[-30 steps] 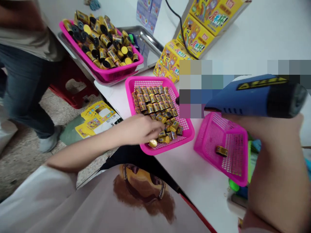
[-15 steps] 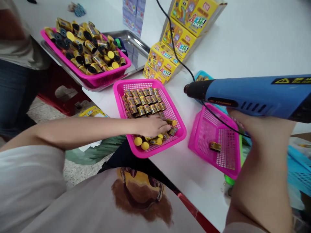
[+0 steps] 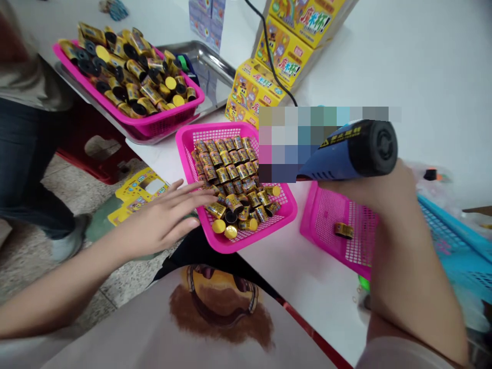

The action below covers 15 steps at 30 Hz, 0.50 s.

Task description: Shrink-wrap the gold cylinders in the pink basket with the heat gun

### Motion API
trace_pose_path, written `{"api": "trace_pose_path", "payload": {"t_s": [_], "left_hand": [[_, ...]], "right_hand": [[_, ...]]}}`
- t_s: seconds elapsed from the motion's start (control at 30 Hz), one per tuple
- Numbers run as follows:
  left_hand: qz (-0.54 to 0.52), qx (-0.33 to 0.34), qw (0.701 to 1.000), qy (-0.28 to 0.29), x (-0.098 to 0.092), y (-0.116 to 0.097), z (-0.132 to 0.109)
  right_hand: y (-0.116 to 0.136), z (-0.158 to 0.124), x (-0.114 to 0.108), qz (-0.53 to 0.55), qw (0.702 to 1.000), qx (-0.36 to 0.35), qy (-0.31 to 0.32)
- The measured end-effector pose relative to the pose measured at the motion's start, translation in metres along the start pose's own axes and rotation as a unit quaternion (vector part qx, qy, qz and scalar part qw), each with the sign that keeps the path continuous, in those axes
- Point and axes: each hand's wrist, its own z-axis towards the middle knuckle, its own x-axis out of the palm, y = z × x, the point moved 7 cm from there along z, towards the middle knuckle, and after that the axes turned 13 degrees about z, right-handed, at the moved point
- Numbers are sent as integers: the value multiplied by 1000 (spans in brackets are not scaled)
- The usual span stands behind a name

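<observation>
My right hand (image 3: 361,192) is wrapped round the handle of a blue and black heat gun (image 3: 334,156). Its front end is hidden behind a blurred patch, which lies over the right side of the middle pink basket (image 3: 269,237). Small yellow-labelled tubs (image 3: 231,171) stand in rows at that basket's far side, while looser ones lie tumbled at the near side. My left hand (image 3: 161,220) is open with fingers stretched out, its tips over the basket's left rim and nothing in its grasp.
A pink basket (image 3: 161,123) heaped with tubs sits on a metal tray (image 3: 217,64). Yellow boxes (image 3: 290,56) are stacked behind, with a black cable (image 3: 271,48) across them. Another pink basket (image 3: 313,225) holds one tub (image 3: 343,230). A person (image 3: 26,133) stands left.
My left hand has lifted off the tubs and drawn back left, opening. The heat gun has swung left, turning its rear end towards me, and its nozzle side now points over the middle basket.
</observation>
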Motion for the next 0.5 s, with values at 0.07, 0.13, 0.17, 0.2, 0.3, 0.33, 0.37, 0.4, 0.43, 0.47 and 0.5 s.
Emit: {"api": "trace_pose_path", "payload": {"t_s": [0.07,0.13,0.17,0.2,0.3,0.33,0.37,0.4,0.43,0.47,0.5], "left_hand": [[-16,-9,999,-45,-11,6,-11],[-34,-23,995,-91,-21,11,-19],[-43,-33,993,-108,-26,13,-22],[-52,-41,990,-122,-29,15,-25],[-79,-56,983,-155,-39,18,-30],[-87,-58,980,-168,-43,18,-31],[-95,-59,977,-180,-46,17,-31],[-100,-60,975,-188,-48,16,-30],[-100,-60,974,-193,-50,14,-29],[-96,-63,974,-193,-52,12,-26],[-88,-68,976,-187,-53,10,-22]], "right_hand": [[9,1,3,39,999,-14,33],[19,-2,7,90,992,-46,76],[24,-4,7,99,990,-58,87],[27,-6,7,87,991,-60,85],[32,-12,-2,-23,999,-10,41],[34,-14,-3,-52,998,11,43],[36,-16,-2,-69,996,28,55],[39,-17,-2,-79,994,46,66],[40,-18,-3,-87,992,62,71],[39,-19,-4,-97,990,80,67],[36,-19,-6,-108,988,98,56]]}}
